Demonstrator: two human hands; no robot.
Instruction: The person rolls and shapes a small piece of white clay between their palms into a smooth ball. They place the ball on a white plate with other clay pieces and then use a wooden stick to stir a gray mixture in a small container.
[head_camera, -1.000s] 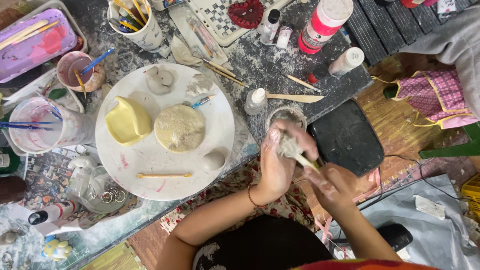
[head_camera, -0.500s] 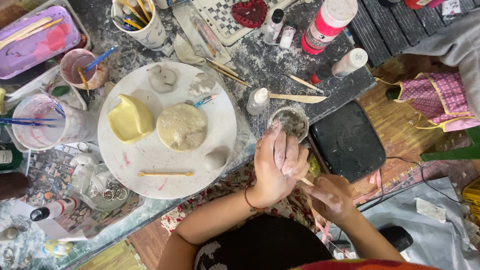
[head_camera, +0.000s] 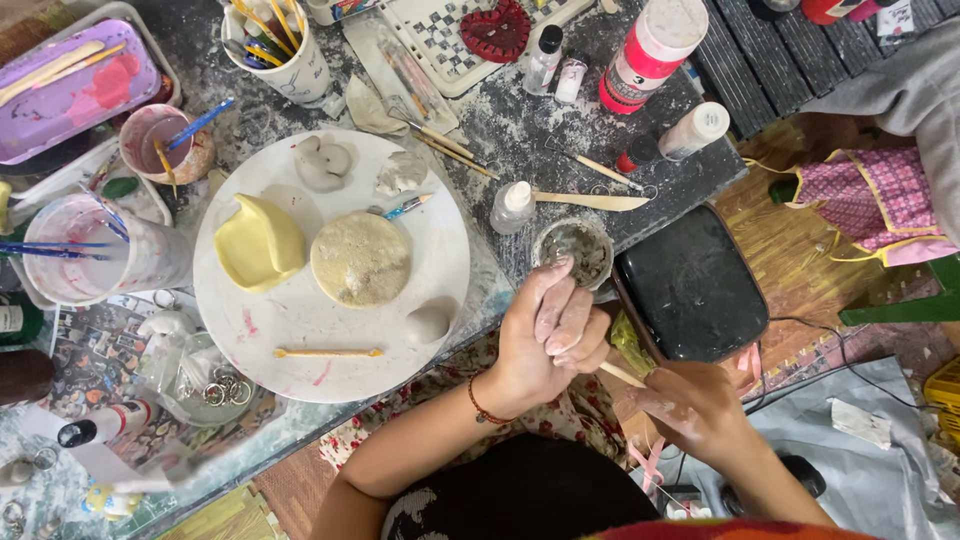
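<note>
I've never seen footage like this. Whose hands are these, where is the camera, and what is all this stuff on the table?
There is no machine here: a person wears a camera on the head, so the single picture looks straight down at that person's own two bare hands. The left hand is curled closed, its fingers dusted pale with what looks like clay; what it grips is hidden. The right hand holds a thin wooden stick whose tip points into the left hand. Just above the left hand sits a small cup of grey slurry, and beside it a black tray. To the left lies a round white board carrying a yellow wedge-shaped lump, a flat tan disc, a small grey clay lump and a slim tool. Cups of brushes and paint bottles crowd the rest.
</note>
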